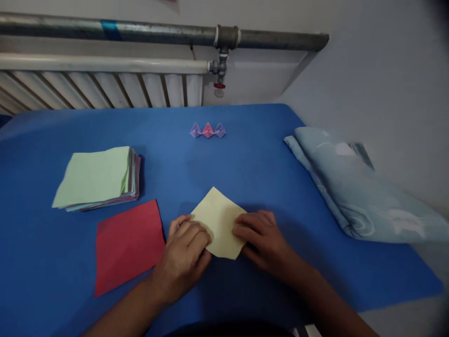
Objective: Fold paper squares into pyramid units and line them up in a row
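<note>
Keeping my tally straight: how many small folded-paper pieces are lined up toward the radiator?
3, in a row on the far part of the blue surface: left purple piece, middle pink piece, right purple piece. None of the row looks hidden.

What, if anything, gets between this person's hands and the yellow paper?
Nothing visible: the left hand and right hand both touch the yellow paper directly. The red paper lies off to the left, not between.
</note>
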A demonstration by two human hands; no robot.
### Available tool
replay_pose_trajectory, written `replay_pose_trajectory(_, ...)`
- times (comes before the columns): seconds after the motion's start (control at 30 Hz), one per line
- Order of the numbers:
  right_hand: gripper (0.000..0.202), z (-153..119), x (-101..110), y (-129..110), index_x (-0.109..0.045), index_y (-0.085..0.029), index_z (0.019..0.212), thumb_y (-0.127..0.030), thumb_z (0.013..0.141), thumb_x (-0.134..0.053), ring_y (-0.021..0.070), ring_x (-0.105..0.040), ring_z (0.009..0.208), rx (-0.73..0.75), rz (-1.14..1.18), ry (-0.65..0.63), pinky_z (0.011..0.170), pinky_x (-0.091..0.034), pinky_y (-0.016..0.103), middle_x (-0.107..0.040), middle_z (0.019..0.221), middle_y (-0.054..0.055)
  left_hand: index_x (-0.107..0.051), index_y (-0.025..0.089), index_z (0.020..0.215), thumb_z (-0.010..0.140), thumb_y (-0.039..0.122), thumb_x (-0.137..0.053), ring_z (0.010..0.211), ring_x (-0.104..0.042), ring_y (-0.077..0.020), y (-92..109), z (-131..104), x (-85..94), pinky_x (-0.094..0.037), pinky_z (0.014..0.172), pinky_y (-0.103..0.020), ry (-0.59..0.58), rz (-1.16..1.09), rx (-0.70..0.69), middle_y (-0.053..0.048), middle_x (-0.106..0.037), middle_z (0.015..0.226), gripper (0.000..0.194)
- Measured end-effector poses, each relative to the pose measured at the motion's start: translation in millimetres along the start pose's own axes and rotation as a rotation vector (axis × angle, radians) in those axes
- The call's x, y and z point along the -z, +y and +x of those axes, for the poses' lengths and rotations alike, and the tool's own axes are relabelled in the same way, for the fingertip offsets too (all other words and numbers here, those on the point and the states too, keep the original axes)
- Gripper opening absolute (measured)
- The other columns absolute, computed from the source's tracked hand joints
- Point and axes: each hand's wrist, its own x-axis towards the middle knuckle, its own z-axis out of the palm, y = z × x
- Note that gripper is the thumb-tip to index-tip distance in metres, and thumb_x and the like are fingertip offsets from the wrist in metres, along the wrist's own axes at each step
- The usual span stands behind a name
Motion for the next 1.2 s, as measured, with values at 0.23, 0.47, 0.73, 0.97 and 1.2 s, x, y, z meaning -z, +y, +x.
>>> replay_pose_trajectory(0.23,0.015,-11,1,4,-0.062,-0.019,0.093,-0.009,0.086,-0.052,0.0196,-0.057,0.085,0.019,0.0,0.097,0.076,-0.039,0.037,-0.064,0.099,0.008,-0.052,0.022,0.092,0.078,0.007,-0.056,0.097,-0.059,-0.0221,-5,-2,-1.8,-0.034,0.097,-0.045,-0.07,-0.002,0.052,-0.004,-0.066,0.097,0.021)
replay_pose_trajectory(0.47,0.018,-9,-1,0,-0.059,-0.019,0.094,-0.006,0.083,-0.053,0.0191,-0.059,0.089,0.061,0.104,0.075,0.079,-0.039,0.038,-0.065,0.098,0.007,-0.052,0.02,0.082,0.078,0.007,-0.054,0.091,-0.059,-0.0231,-13,1,2.5,-0.037,0.092,-0.045,-0.033,0.077,0.087,-0.005,-0.067,0.093,0.014)
replay_pose_trajectory(0.73,0.017,-6,2,-3,-0.059,-0.018,0.091,-0.005,0.082,-0.053,0.018,-0.06,0.087,0.101,0.126,0.097,0.079,-0.039,0.038,-0.066,0.093,0.006,-0.054,0.019,0.081,0.078,0.011,-0.051,0.086,-0.058,-0.025,-19,4,7.8,-0.04,0.084,-0.044,-0.006,0.173,0.153,-0.007,-0.068,0.09,0.009)
replay_pose_trajectory(0.97,0.016,-7,-1,-4,-0.06,-0.019,0.088,-0.006,0.083,-0.052,0.0171,-0.06,0.086,0.079,0.101,0.1,0.079,-0.038,0.037,-0.067,0.093,0.005,-0.054,0.019,0.082,0.079,0.013,-0.056,0.09,-0.059,-0.0251,-23,5,12.9,-0.042,0.083,-0.043,0.002,0.149,0.12,-0.008,-0.067,0.094,0.006)
replay_pose_trajectory(1.2,0.018,-15,-4,-1,-0.062,-0.019,0.097,-0.011,0.083,-0.055,0.0232,-0.058,0.099,-0.028,-0.025,0.132,0.085,-0.035,0.041,-0.065,0.105,0.009,-0.047,0.02,0.083,0.078,0.012,-0.056,0.098,-0.062,-0.0222,-12,8,21.0,-0.035,0.101,-0.051,-0.043,-0.073,-0.037,-0.007,-0.066,0.101,0.013)
